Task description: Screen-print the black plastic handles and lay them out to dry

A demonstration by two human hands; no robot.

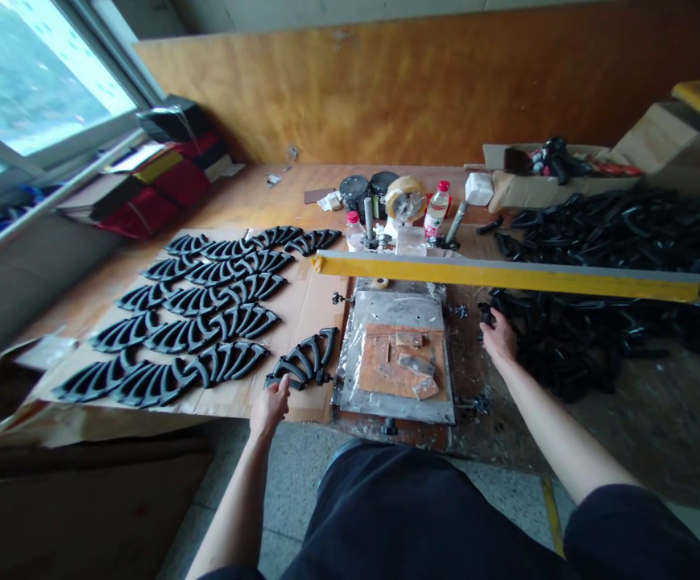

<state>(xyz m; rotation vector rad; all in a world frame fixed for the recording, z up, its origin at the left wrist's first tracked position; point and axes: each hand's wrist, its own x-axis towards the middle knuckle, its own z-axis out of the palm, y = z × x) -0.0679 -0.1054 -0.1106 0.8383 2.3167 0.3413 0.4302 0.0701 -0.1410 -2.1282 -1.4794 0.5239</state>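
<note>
My left hand [270, 409] is closed on the near end of a black curved piece, at a short row of such pieces [307, 354] on the cardboard sheet [310, 302]. To the left, several more rows of black curved pieces [180, 329] lie side by side in fan shapes. At the left edge of the heap of loose black pieces [609, 234], my right hand [499, 337] has its fingers closed on one black piece [485, 312]. Between my hands lies a flat metal plate fixture [355, 322] with a wooden board [377, 379] and small blocks on it.
A yellow and grey bar [507, 274] spans above the fixture and heap. Behind it stand two upright metal posts [368, 216], a tape roll [406, 200], dark jars [354, 192] and a red-capped bottle [437, 209]. Black knobs [389, 427] stick out around the plate. An open carton [543, 189] sits back right.
</note>
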